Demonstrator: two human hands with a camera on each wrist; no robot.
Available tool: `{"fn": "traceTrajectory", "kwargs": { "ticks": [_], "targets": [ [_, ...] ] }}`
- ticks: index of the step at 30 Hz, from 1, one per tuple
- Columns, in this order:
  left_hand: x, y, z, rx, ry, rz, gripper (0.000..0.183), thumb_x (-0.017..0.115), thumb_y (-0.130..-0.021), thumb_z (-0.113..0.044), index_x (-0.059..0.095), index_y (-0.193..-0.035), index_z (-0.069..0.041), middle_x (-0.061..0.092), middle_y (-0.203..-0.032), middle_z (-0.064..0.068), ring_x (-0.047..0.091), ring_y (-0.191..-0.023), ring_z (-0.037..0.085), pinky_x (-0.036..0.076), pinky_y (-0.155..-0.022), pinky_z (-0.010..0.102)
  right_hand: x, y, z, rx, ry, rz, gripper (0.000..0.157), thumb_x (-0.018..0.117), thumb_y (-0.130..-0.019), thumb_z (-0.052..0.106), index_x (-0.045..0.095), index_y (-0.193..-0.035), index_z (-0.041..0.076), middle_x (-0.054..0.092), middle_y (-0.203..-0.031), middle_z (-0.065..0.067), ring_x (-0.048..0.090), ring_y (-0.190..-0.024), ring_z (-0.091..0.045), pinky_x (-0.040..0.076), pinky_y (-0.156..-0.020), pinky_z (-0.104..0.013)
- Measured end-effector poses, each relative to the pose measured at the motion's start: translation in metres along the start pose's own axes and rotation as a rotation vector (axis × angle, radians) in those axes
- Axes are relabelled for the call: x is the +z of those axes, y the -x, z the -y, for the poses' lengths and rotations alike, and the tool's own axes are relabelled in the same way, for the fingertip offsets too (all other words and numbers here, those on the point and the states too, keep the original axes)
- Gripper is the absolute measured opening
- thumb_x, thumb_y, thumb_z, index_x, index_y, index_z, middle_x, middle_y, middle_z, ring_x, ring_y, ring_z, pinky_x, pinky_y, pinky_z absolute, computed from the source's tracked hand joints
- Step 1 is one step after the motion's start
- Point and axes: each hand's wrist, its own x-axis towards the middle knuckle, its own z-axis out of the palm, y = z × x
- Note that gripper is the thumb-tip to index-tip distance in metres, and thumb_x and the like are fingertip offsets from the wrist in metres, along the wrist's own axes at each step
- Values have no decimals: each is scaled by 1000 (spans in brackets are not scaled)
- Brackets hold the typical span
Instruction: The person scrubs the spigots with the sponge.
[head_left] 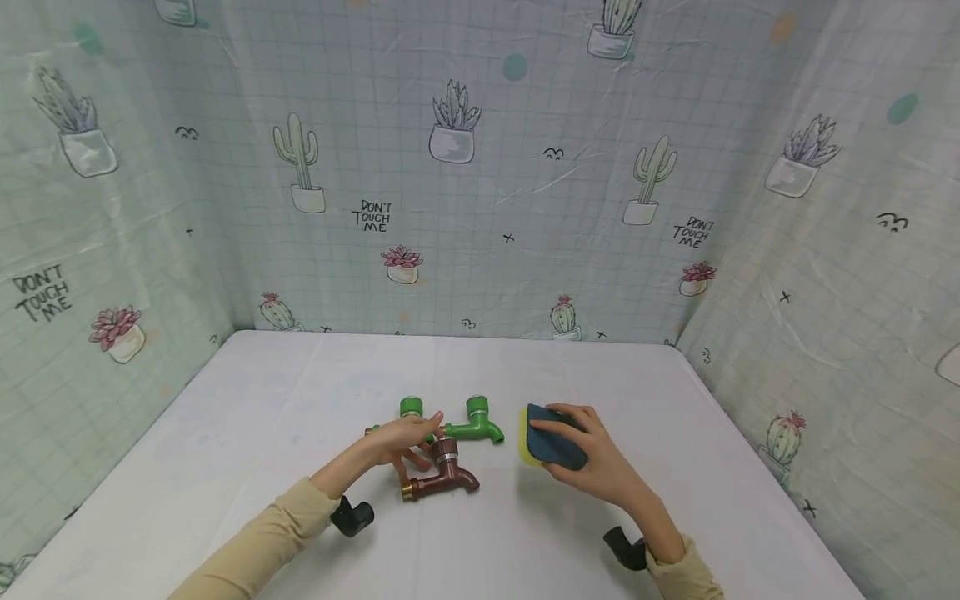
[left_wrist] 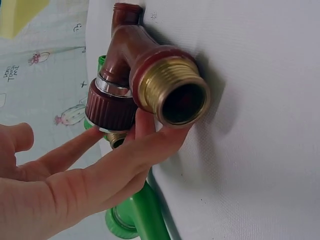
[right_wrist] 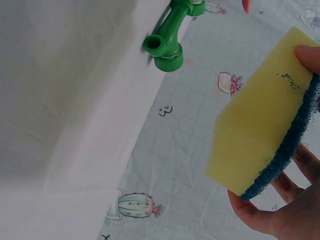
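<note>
A brown tap (head_left: 446, 477) with a ribbed knob and a brass threaded end (left_wrist: 175, 92) lies on the white table. My left hand (head_left: 405, 437) is at it, its fingertips touching the knob and the threaded end while the thumb stands apart. Behind it are two green taps: one (head_left: 474, 427) shows fully, and the other green tap (head_left: 411, 406) is partly hidden by the left hand. Off to the right, my right hand (head_left: 592, 454) holds a yellow sponge (right_wrist: 260, 115) with a dark blue scouring side (head_left: 555, 446), gripped between thumb and fingers above the table.
The white table (head_left: 480, 550) reaches back to a cactus-print cloth (head_left: 480, 192) that also hangs on both sides. Black curved pieces show beside the left wrist (head_left: 352, 517) and the right wrist (head_left: 626, 548); what they are is unclear.
</note>
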Motion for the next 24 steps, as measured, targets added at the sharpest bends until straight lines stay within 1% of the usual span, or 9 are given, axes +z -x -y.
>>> {"fn": "traceTrajectory", "kwargs": {
  "ticks": [5, 9, 11, 14, 17, 18, 19, 21, 24],
  "targets": [
    [0, -1, 1, 7, -8, -6, 59, 29, -95, -47, 49, -121, 1, 53, -114, 24, 61, -88, 32, 53, -59, 53, 1, 0, 0, 5, -5, 4, 58, 75, -70, 20, 52, -122, 30, 43, -130, -7, 34, -113, -18, 49, -79, -44],
    [-4, 3, 4, 36, 1, -11, 59, 29, -95, -48, 49, -123, 0, 50, -118, 25, 59, -92, 34, 53, -60, 51, 1, 0, -1, 8, 2, 8, 58, 75, -70, 20, 52, -122, 31, 43, -131, -6, 34, -113, -18, 49, -80, -44],
    [-8, 7, 5, 49, 15, -24, 60, 29, -94, -48, 48, -124, 0, 49, -121, 25, 59, -94, 34, 53, -61, 51, 2, 0, -3, 8, 8, 11, 57, 75, -70, 21, 52, -122, 31, 43, -130, -6, 34, -113, -18, 48, -80, -45],
    [-15, 16, 7, 88, 37, -38, 63, 32, -92, -51, 46, -125, 1, 49, -124, 26, 58, -99, 36, 53, -63, 49, 3, 0, -5, -1, 32, 13, 57, 76, -69, 23, 53, -121, 32, 44, -129, -7, 35, -112, -19, 46, -81, -48],
    [-22, 28, 8, 143, 77, -41, 71, 35, -89, -57, 44, -127, 3, 48, -125, 27, 57, -102, 37, 53, -67, 48, 3, -1, -10, -22, 80, 8, 58, 77, -68, 25, 53, -121, 32, 46, -128, -8, 37, -110, -20, 43, -81, -50],
    [-24, 34, 9, 169, 93, -53, 71, 36, -88, -56, 43, -127, 3, 48, -125, 27, 57, -103, 36, 53, -69, 47, 2, -1, -12, -27, 97, 6, 58, 77, -68, 25, 53, -120, 32, 47, -127, -9, 37, -109, -20, 42, -81, -51],
    [-26, 39, 9, 196, 117, -76, 71, 36, -89, -56, 43, -127, 4, 48, -125, 27, 57, -103, 35, 53, -70, 47, 2, -1, -14, -34, 115, 4, 59, 77, -67, 26, 53, -120, 32, 47, -126, -9, 38, -108, -20, 42, -80, -51],
    [-29, 50, 7, 237, 168, -166, 66, 36, -91, -52, 43, -126, 4, 49, -125, 27, 59, -103, 32, 54, -73, 45, 2, -3, -18, -39, 162, -1, 59, 78, -66, 27, 54, -120, 32, 48, -125, -9, 39, -106, -21, 43, -77, -50],
    [-32, 68, 3, 301, 225, -342, 54, 34, -95, -41, 44, -125, 3, 50, -124, 26, 60, -101, 28, 54, -77, 40, 3, -6, -24, -28, 225, 3, 58, 78, -66, 29, 55, -119, 31, 50, -123, -9, 41, -104, -23, 43, -73, -47]
  ]
}}
